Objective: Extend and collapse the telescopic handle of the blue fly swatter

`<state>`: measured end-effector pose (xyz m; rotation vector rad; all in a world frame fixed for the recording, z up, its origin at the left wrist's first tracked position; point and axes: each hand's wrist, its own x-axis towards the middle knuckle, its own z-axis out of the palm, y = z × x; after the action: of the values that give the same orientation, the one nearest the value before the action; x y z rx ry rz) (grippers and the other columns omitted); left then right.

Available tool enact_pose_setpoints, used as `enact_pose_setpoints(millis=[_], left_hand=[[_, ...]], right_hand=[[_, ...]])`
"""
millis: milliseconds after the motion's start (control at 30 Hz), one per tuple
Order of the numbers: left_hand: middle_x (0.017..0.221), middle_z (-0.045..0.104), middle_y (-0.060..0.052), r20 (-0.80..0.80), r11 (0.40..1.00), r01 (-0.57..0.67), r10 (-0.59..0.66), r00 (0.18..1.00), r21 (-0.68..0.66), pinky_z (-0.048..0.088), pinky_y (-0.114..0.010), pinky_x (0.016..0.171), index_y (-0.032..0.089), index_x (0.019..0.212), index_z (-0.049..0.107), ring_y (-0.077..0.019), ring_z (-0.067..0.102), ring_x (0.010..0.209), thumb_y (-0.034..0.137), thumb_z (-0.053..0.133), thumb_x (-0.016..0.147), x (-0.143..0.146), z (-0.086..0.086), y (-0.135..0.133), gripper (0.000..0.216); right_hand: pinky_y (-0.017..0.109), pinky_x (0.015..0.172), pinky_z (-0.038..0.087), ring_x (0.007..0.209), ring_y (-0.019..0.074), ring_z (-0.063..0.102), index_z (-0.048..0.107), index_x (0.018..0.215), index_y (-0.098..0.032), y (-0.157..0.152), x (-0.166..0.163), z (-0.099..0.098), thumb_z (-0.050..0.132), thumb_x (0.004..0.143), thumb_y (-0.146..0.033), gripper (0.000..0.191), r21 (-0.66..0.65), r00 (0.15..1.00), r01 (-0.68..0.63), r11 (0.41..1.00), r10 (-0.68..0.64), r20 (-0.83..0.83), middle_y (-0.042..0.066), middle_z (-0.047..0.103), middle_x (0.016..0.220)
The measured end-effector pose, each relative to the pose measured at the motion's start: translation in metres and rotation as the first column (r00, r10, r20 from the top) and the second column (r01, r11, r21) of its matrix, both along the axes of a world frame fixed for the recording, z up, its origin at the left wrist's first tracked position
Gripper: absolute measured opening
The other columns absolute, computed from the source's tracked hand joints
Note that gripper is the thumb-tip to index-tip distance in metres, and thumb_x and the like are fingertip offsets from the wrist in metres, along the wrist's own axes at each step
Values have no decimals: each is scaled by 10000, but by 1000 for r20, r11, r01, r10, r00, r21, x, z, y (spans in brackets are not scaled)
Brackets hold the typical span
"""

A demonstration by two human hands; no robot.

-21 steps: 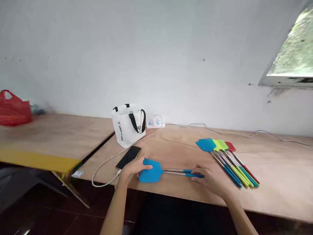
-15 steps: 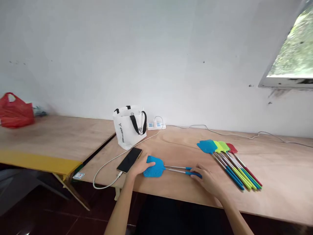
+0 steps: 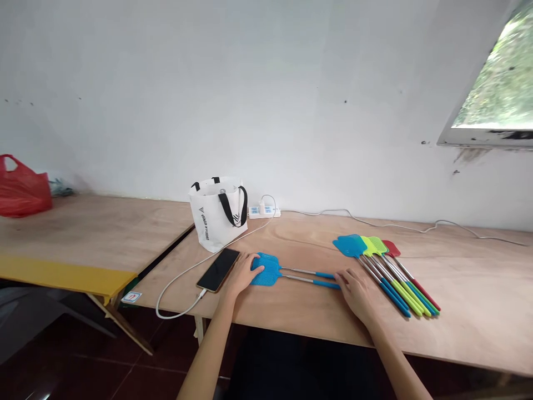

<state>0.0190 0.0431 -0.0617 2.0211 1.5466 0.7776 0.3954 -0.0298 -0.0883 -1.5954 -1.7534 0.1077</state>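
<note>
Two blue fly swatters point(image 3: 270, 270) lie side by side on the wooden table point(image 3: 316, 316), heads to the left, thin metal shafts running right to blue handles. My left hand point(image 3: 242, 274) rests flat on the swatter heads' left edge. My right hand point(image 3: 353, 289) lies over the handle ends, fingers loosely spread on them. To the right a row of several swatters point(image 3: 381, 264) in blue, lime, green and red lies fanned on the table.
A black phone point(image 3: 219, 269) on a white cable lies left of my left hand. A white tote bag point(image 3: 216, 213) and a power strip point(image 3: 264, 211) stand near the wall. A second table holds a red plastic bag point(image 3: 23, 188). A window point(image 3: 495, 89) is at upper right.
The blue swatters have slid away from the table's front edge toward the wall, both hands moving with them. My left hand has shifted from on top of the heads to their left side.
</note>
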Motion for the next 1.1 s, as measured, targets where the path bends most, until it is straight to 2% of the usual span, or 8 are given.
enact_pose_setpoints(millis=[167,367,600,700,800,900,1033,1100], left_hand=[[1304,509,12,-71,1000,-1,1,998,-1,367,-348,1142,233,1249,560,-161,450,1272,415,559,953,2,6,-5,347],[1315,495,9,-101,1000,15,-14,995,9,368,-355,1133,250,1268,553,-168,444,1277,455,526,964,0,0,-4,368],[1362,476,19,-89,998,-33,28,996,-50,328,-334,1178,255,1317,520,-135,405,1316,279,601,929,15,32,-21,397],[1521,340,156,-263,993,116,-107,959,18,262,-321,1238,372,1317,568,-105,320,1418,71,516,892,34,37,-30,524],[1547,351,149,-312,961,275,-273,910,-38,75,-449,1297,341,1234,622,-113,243,1502,388,518,985,54,28,-33,274],[1292,594,121,-298,948,313,-282,912,61,80,-432,1280,256,1046,657,-97,374,1426,377,468,1002,67,19,-31,229],[1073,649,126,-249,908,385,-339,907,165,-104,-425,1298,241,960,637,-66,464,1316,415,490,982,72,20,-32,228],[1032,641,115,-247,884,414,-361,899,217,-83,-420,1309,238,946,616,-57,481,1267,441,476,983,74,24,-37,250]], right_hand=[[400,895,344,993,277,558,570,930,-191,-3,-3,1,226,962,-548,497,-168,990,128,977,-117,73,70,611,977],[411,893,332,978,280,533,559,941,-190,-2,-4,-2,208,980,-514,479,-173,990,125,977,-110,91,84,591,987],[368,962,332,1099,162,508,610,1213,-380,-7,-12,-3,500,1021,-501,253,-14,960,-176,984,175,218,-24,545,1138],[377,919,344,1023,186,521,622,1068,-241,-7,-16,-3,473,1042,-400,220,9,950,-236,972,229,213,9,561,1069],[351,867,334,959,186,541,561,1048,-218,-6,-14,-3,429,1061,-335,177,67,945,-271,960,252,208,-30,616,1024],[335,853,302,897,153,584,470,1121,-223,-9,-14,3,410,1074,-280,95,171,933,-275,946,220,285,-57,638,1024],[388,954,287,975,145,598,424,1254,-237,-22,-31,24,462,1037,-193,224,233,895,-265,936,148,421,-44,634,1068],[385,903,302,914,179,557,462,1169,-222,-29,-43,34,475,1046,-236,125,249,864,-277,928,127,488,-11,614,1019]])
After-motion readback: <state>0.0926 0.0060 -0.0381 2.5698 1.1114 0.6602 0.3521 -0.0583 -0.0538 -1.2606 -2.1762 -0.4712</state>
